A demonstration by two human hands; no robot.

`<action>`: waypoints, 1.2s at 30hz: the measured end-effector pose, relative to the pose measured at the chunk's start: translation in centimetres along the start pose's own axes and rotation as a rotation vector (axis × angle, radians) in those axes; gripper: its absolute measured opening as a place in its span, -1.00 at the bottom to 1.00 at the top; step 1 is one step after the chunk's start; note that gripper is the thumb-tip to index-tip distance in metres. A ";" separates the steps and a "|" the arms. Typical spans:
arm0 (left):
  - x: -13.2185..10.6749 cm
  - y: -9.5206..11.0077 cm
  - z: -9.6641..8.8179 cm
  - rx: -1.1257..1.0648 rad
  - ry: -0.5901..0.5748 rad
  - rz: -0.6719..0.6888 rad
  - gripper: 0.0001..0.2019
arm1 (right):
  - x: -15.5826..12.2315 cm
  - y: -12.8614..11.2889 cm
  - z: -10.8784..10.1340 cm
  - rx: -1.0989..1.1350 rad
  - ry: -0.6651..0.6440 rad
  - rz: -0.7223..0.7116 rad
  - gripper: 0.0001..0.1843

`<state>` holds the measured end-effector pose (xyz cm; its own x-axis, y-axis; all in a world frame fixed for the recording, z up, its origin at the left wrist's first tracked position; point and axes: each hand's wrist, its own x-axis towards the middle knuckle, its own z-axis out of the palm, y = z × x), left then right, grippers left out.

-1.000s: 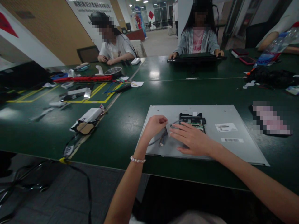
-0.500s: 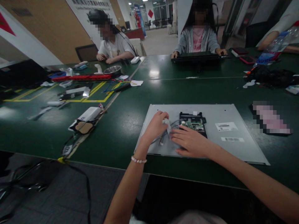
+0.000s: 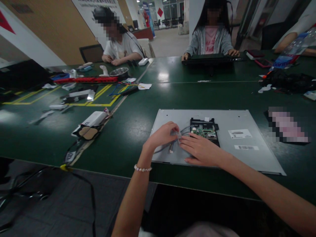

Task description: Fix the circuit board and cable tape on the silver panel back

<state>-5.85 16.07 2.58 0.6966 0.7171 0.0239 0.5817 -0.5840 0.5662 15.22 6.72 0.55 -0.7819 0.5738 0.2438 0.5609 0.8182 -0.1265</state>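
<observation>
A grey metal panel lies flat on the green table in front of me, with a small green circuit board mounted near its middle. Grey cables run from the board toward the panel's left edge. My left hand is closed, pinching a small white strip of tape over the cables. My right hand rests flat on the panel beside it, fingers stretched out, fingertips touching the tape and cables.
Two white labels are stuck on the panel's right half. A white boxed item, loose tools and coloured wires lie to the left. Two people sit across the table, one at a dark device. Dark clutter sits far right.
My left hand has lowered the white tape strip down onto the cables, and my right fingertips have closed in on it. The view has shifted slightly.
</observation>
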 end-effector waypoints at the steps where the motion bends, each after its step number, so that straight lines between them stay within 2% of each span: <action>1: 0.0 -0.1 0.0 -0.008 -0.001 -0.005 -0.79 | 0.0 0.0 0.0 0.005 -0.009 0.002 -0.42; 7: 0.2 -0.7 0.5 -0.053 -0.002 -0.024 -0.79 | 0.0 -0.1 -0.1 0.013 -0.054 0.005 -0.42; 18: 0.1 -0.7 0.4 -0.076 -0.023 -0.031 -0.79 | 0.3 -1.0 0.1 -0.114 -0.020 -0.048 -0.43; 31: -0.1 -0.7 0.3 -0.079 -0.071 -0.024 -0.71 | 0.1 -1.7 -0.2 -0.086 -0.001 -0.099 -0.52; 36: -0.2 -0.8 0.8 -0.062 -0.070 -0.041 -0.69 | 0.2 -1.9 -1.1 -0.030 -0.049 -0.090 -0.59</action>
<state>-6.13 16.16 1.47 0.7017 0.7101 -0.0572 0.5850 -0.5285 0.6152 14.30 5.28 1.95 -0.8411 0.5001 0.2059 0.4954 0.8652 -0.0776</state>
